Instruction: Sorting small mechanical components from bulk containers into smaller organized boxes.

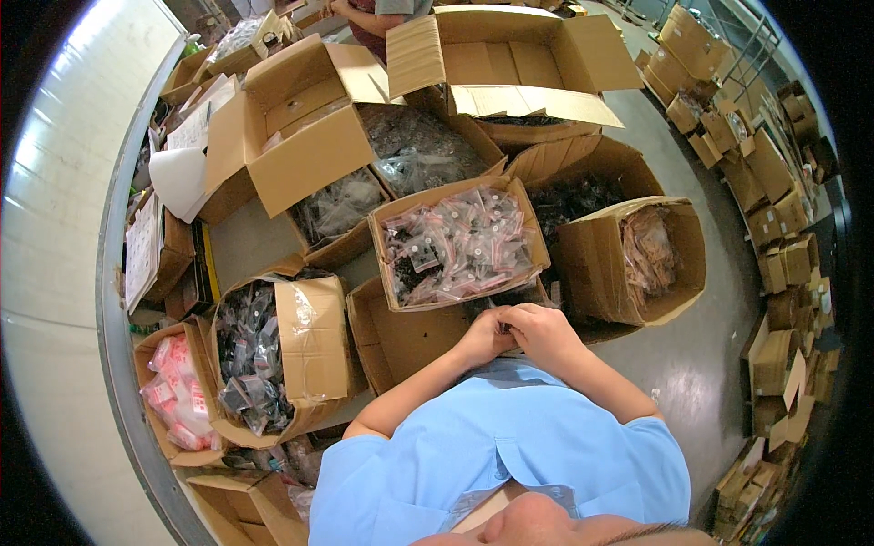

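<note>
My left hand (486, 337) and my right hand (543, 333) meet in front of my chest, fingers pinched together. Between the fingertips a small dark bit shows, too little of it to name. Just beyond the hands is an open cardboard box (386, 284) filled with small clear zip bags (460, 238) with reddish seal strips. Below that box, left of my hands, stands a larger open carton (401, 329) whose brown inner wall shows. Dark contents lie partly hidden behind my fingers.
Left stand a carton of dark bagged parts (250, 350) and a box of pink-and-white packets (177, 391). A tall carton with brown pieces (648, 250) is at right. Open cartons (305, 136) stand farther off, near another person (378, 20). Stacked cardboard (774, 182) lines the right side.
</note>
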{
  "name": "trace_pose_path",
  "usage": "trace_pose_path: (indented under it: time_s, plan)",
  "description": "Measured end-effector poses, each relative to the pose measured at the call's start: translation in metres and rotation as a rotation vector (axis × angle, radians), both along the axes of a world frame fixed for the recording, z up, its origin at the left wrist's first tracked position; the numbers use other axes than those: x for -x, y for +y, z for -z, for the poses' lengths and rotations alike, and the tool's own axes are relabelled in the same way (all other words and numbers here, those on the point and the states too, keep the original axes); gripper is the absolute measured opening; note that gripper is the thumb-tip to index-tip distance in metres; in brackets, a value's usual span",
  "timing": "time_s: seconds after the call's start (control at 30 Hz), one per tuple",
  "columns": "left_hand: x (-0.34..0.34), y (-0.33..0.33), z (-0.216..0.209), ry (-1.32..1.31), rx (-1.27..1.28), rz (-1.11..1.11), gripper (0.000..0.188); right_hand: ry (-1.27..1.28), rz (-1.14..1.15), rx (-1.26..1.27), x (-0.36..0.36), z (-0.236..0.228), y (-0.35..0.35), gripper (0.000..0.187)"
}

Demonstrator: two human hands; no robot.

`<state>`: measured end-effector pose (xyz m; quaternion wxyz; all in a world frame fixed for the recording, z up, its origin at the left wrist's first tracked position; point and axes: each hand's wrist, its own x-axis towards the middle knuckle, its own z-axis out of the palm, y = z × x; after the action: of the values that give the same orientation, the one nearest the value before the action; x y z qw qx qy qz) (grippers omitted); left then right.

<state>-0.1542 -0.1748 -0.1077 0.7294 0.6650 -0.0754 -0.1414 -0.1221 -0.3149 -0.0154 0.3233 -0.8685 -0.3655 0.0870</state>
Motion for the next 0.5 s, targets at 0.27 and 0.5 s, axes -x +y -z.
trace_pose_path:
  time_s: [0.27, 0.5]
  plan:
    - [-0.002, 0.011, -0.024, 0.094, 0.163, 0.075, 0.03, 0.023, -0.058, -0.127, -0.008, -0.018, -0.001, 0.017]
    - [0.0, 0.026, -0.057, 0.014, 0.105, 0.106, 0.055, -0.065, -0.128, -0.182, -0.018, -0.032, -0.002, 0.013]
